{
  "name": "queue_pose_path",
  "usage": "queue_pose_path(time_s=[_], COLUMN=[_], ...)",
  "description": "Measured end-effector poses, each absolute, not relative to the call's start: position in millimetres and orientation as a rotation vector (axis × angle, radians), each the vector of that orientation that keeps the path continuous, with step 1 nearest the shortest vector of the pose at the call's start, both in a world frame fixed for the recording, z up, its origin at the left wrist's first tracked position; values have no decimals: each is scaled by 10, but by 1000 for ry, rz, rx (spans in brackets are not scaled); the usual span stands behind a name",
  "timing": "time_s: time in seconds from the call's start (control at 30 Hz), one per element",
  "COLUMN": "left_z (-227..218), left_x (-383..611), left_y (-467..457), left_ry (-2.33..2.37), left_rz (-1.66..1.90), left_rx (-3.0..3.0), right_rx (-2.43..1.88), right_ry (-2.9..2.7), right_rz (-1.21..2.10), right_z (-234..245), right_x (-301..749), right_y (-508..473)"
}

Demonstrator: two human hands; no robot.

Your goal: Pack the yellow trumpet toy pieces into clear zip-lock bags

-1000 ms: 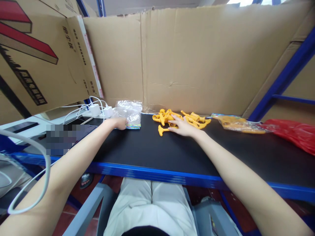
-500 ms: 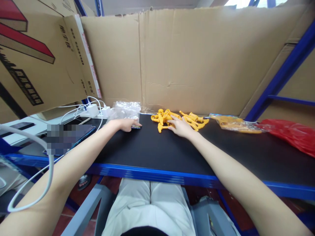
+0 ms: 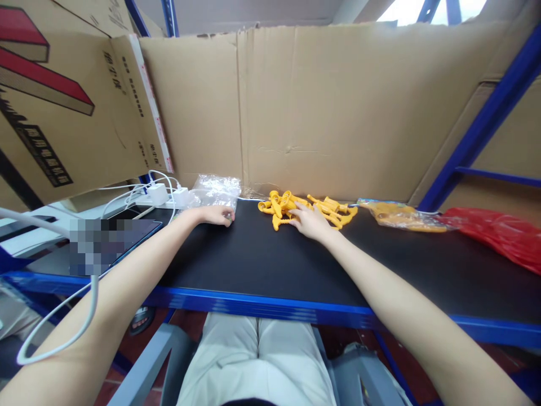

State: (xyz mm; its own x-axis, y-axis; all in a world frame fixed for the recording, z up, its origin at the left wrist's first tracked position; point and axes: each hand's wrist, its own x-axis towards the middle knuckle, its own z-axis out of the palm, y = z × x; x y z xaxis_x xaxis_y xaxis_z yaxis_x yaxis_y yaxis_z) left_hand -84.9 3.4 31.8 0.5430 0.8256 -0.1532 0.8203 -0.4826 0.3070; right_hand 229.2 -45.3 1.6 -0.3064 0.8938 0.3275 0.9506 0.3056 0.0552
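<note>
My left hand (image 3: pixel 217 215) is closed at the front edge of a crumpled clear plastic bag (image 3: pixel 215 189), its fingers curled in. A small bit of the bag's edge seems to be between the fingertips. A pile of yellow plastic parts (image 3: pixel 276 206), some with round cup-like ends, some curved, lies at the middle of the black table. My right hand (image 3: pixel 310 220) rests over the front of this pile with its fingers spread, touching the parts. Its palm side is hidden.
Right of the pile lies a clear bag with yellow parts (image 3: pixel 401 216), then a red plastic bag (image 3: pixel 494 231). White chargers and cables (image 3: pixel 158 193) and a tablet (image 3: pixel 131 237) are at left. Cardboard (image 3: pixel 338 113) stands behind the black table (image 3: pixel 262 270).
My left hand has drawn its fingers in from a pointing, flatter pose, and the printed edge under them hardly shows now. My right hand stays on the pile. The view has tilted slightly.
</note>
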Motion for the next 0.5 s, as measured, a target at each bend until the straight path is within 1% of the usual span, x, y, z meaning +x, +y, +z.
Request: queue_pose_path(time_s=[0.5], left_z=[207], left_x=[-710], left_y=[125], left_ry=[1473], left_rz=[172], left_rx=[2379], right_rx=[-1716], right_ry=[-2282], right_rz=[-454], right_z=[-1], right_x=[2266], right_y=[-466])
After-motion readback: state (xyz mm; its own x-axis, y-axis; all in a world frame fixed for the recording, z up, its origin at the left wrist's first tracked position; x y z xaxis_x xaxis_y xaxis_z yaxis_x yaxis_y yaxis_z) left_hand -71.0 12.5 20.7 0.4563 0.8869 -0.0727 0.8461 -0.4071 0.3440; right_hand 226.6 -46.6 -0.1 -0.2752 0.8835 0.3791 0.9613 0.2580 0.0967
